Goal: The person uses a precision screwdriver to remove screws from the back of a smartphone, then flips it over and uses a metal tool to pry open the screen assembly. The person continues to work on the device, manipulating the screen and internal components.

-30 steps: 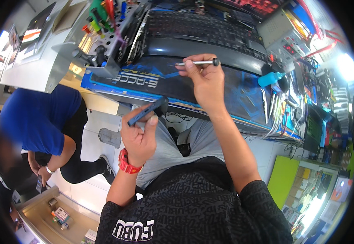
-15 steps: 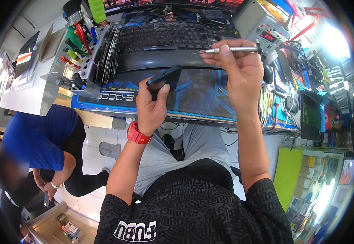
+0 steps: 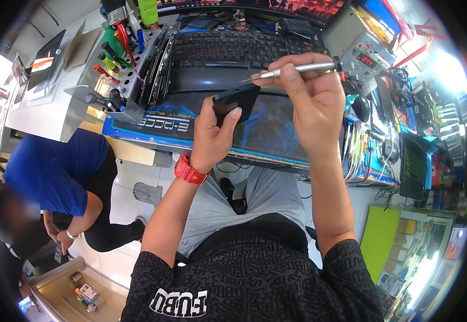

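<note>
A dark smartphone point(image 3: 238, 103) is gripped in my left hand point(image 3: 212, 134), tilted above the front of the work mat, with my thumb on its face. My right hand point(image 3: 315, 102) pinches a thin silver precision screwdriver point(image 3: 309, 68) between thumb and fingers. The driver lies nearly level, and its fine tip points left, close by the phone's upper edge. Whether the tip touches the phone I cannot tell. A red watch sits on my left wrist.
Behind my hands lies a black keyboard point(image 3: 228, 51) on the dark patterned mat point(image 3: 276, 126). A tool rack point(image 3: 131, 80) stands left, a power supply point(image 3: 367, 59) right, beside hanging cables. Low at left, a person in blue point(image 3: 56, 172) bends near an open drawer point(image 3: 78, 300).
The phone has moved slightly right and been tilted so more of its face shows. The screwdriver has come down and left, bringing its tip close to the phone's edge.
</note>
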Demonstrator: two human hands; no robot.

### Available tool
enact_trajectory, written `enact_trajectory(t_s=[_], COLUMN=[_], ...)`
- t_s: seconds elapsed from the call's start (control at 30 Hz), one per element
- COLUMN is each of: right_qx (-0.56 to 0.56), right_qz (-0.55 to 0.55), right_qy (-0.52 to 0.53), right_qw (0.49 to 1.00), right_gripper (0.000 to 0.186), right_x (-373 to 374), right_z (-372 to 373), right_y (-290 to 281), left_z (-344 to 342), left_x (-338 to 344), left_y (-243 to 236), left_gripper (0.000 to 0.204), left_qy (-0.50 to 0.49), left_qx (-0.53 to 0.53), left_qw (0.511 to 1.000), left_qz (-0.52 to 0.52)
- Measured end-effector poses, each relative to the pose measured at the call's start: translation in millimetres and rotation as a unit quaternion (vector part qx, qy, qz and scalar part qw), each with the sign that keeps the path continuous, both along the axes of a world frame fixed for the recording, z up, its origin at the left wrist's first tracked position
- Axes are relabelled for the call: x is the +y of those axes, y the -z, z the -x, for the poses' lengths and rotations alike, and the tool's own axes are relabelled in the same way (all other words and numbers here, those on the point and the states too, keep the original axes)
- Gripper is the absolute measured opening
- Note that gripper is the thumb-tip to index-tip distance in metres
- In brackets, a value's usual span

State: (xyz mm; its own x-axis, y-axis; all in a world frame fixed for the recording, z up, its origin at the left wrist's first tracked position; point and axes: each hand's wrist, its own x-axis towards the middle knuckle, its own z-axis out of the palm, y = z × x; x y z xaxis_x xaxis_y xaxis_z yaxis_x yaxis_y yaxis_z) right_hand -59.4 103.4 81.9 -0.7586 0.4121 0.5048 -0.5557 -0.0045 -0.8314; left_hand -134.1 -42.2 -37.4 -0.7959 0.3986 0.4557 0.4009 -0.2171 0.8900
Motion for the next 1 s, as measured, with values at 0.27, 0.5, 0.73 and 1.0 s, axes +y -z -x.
enact_trajectory(t_s=[0.27,0.5,0.73,1.0], right_qx=[0.002,-0.005,-0.014,-0.032], right_qz=[0.016,0.014,0.007,-0.007], right_qy=[-0.012,-0.006,-0.002,0.000], right_qw=[1.000,1.000,1.000,0.999], right_gripper=[0.018,0.020,0.020,0.019], right_x=[-7.1,-5.8,-4.8,-4.3], right_z=[2.4,3.2,3.9,3.5], right_y=[1.6,3.4,3.7,2.0], left_z=[0.8,0.5,-0.3,0.7], left_x=[-0.3,-0.2,-0.9,-1.0], left_y=[-0.8,-0.2,-2.7,-1.3], left_gripper=[0.027,0.028,0.029,0.028], left_qy=[0.001,-0.003,0.001,0.002], left_qx=[0.006,0.010,0.011,0.012], left_qw=[1.000,1.000,1.000,1.000], left_qz=[0.002,0.008,0.013,0.011])
